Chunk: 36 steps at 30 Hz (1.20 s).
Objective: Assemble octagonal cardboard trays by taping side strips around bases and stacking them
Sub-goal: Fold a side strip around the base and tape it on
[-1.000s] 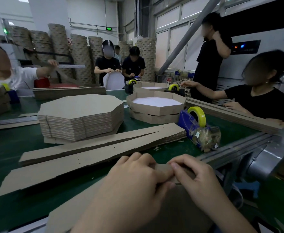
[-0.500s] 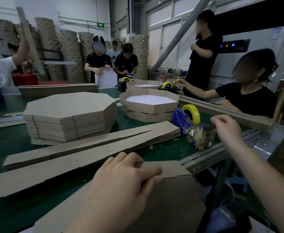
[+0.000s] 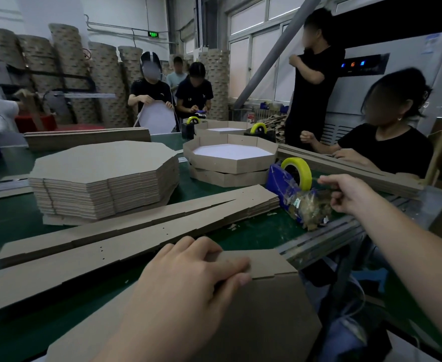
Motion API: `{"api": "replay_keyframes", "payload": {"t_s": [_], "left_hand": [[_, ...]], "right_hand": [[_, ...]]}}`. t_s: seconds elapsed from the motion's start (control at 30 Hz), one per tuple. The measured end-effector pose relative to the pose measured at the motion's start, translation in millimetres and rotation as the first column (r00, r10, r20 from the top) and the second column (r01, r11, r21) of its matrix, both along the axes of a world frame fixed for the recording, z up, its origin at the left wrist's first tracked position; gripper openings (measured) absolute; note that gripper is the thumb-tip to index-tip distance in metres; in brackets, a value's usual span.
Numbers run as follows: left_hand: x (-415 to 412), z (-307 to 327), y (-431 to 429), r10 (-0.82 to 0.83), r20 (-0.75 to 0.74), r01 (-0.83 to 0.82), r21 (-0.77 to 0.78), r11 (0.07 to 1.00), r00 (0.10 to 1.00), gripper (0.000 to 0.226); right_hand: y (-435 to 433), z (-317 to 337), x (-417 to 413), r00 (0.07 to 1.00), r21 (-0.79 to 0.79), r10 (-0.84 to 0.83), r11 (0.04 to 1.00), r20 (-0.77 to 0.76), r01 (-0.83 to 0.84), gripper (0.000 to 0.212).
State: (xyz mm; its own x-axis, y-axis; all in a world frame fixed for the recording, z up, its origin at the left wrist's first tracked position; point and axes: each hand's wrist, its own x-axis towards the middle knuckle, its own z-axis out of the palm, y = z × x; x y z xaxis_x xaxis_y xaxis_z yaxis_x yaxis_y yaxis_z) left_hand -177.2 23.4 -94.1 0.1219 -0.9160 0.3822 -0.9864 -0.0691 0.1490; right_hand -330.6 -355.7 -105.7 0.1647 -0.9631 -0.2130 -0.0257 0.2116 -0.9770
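Green bench [image 3: 3, 231], seen from head cam. Far L: tall stack of flat octagonal bases [image 3: 104, 178]. In front of it, long loose strips [image 3: 136, 231] lie piled, running L to R. Near centre, left hand [image 3: 188, 278] grips the folded end of a side strip [image 3: 267, 263], fingers over its top, thumb on the near face, against the edge of a brown octagonal base [image 3: 267, 322] at the bench's near edge. Behind, centre-R: two finished trays [image 3: 230, 168] stacked, white inside. R of them, blue tape dispenser [image 3: 277, 178] w/ yellow roll. Far R: right hand [image 3: 350, 192], fingers curled, tips at the tape end; can't tell if it pinches it.
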Motion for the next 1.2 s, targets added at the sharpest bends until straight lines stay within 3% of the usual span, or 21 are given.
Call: {"api": "replay_keyframes", "payload": {"t_s": [0.07,0.17,0.27,0.3,0.37,0.43,0.47,0.57,0.7,0.8,0.9,1.03,1.2], "left_hand": [[0.8,-1.3,0.4,-0.002,0.010,0.002,-0.016,1.000,1.000,0.058],[2.0,-1.4,0.6,-0.009,-0.002,0.009,-0.018,1.000,1.000,0.054],[1.2,0.6,0.8,0.002,0.015,-0.002,0.014,1.000,1.000,0.065],[1.0,1.1,0.7,0.007,0.014,-0.007,0.021,1.000,1.000,0.069],[1.7,1.8,1.0,0.010,0.003,-0.010,0.020,1.000,1.000,0.070],[2.9,1.4,1.4,0.011,-0.005,-0.011,0.015,1.000,1.000,0.068],[3.3,0.9,1.7,0.010,-0.009,-0.010,0.010,1.000,1.000,0.065],[2.8,1.4,2.3,0.017,-0.006,-0.016,0.013,1.000,1.000,0.057],[0.3,5.2,2.3,0.031,0.042,-0.032,0.038,0.999,0.999,0.050],[-0.1,7.0,1.3,0.041,0.094,-0.044,0.034,0.998,0.995,0.043],[-0.1,5.2,1.1,0.053,0.077,-0.055,0.015,0.998,0.996,0.041],[0.3,1.1,4.8,0.051,0.039,-0.050,-0.023,0.998,0.998,0.043],[-3.4,6.6,7.9,0.077,0.041,-0.078,0.027,0.997,0.996,0.043]], "right_hand": [[6.2,-10.4,-3.1,0.989,-0.072,-0.038,0.996,0.143,0.049,0.004],[14.8,-34.9,-14.7,0.907,-0.151,-0.024,0.984,0.420,0.096,0.025],[20.3,-53.0,-22.0,0.869,-0.170,-0.013,0.979,0.495,0.112,0.041],[22.9,-55.7,-22.9,0.902,-0.208,-0.031,0.969,0.431,0.132,0.042],[27.4,-59.4,-26.2,0.991,-0.381,-0.106,0.916,0.077,0.128,0.030],[33.3,-61.0,-34.3,0.910,-0.550,-0.286,0.831,-0.300,0.080,0.026],[37.4,-60.5,-39.0,0.848,-0.614,-0.363,0.787,-0.386,0.057,0.029],[64.0,-47.2,-43.2,0.807,-0.688,-0.422,0.725,-0.414,0.026,0.022],[135.7,-15.8,-24.7,0.925,-0.745,-0.234,0.663,-0.299,-0.073,0.010],[208.2,1.8,-16.5,0.983,-0.716,0.094,0.675,-0.156,-0.178,0.009],[270.1,3.5,-11.0,0.926,-0.596,0.366,0.765,0.091,-0.244,0.014],[304.4,-21.1,9.8,0.902,-0.262,0.323,0.932,0.286,-0.251,0.035],[312.7,-27.8,22.9,0.909,-0.052,0.218,0.976,0.356,-0.213,0.038]]}}
